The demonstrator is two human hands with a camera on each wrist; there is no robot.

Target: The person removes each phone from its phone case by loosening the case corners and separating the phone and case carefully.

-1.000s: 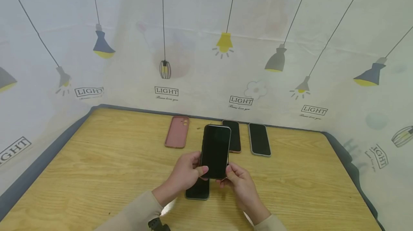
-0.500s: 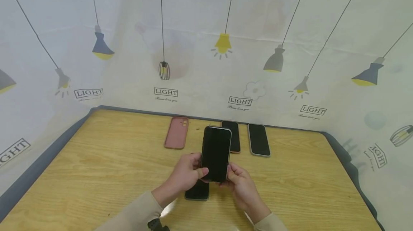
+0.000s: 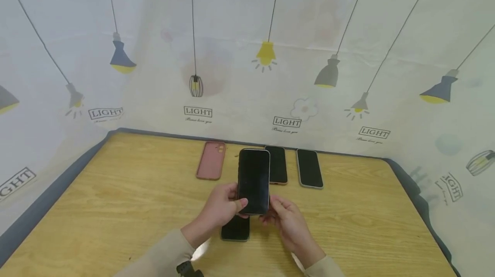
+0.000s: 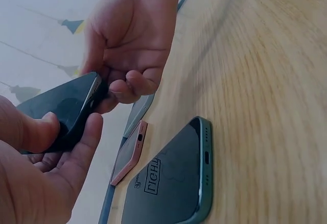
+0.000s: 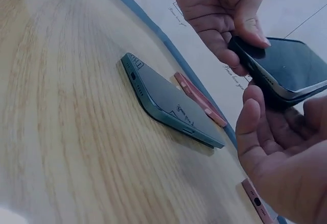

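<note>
A black-screened phone (image 3: 253, 178) in a black case (image 5: 271, 94) is held up above the table, screen facing me. My left hand (image 3: 219, 206) grips its lower left, thumb over the screen and fingers behind. At the lower right corner, my right hand (image 3: 288, 221) pinches the case edge with thumb and fingers. The right wrist view shows the phone's silver bottom edge standing above the case rim at that corner. Below the hands lies a green-edged phone (image 4: 168, 178), screen up, its far end hidden by the held phone in the head view.
At the back of the wooden table (image 3: 116, 199) lie a pink phone case (image 3: 211, 160), a pink-edged phone (image 3: 278, 165) partly behind the held one, and a pale-edged phone (image 3: 309, 168). A curtain (image 3: 239, 53) printed with lamps hangs along the table's back edge.
The held phone has shifted slightly left and up since half a second ago, after dipping a little before that. Both hands keep their hold; the phones on the table have not moved.
</note>
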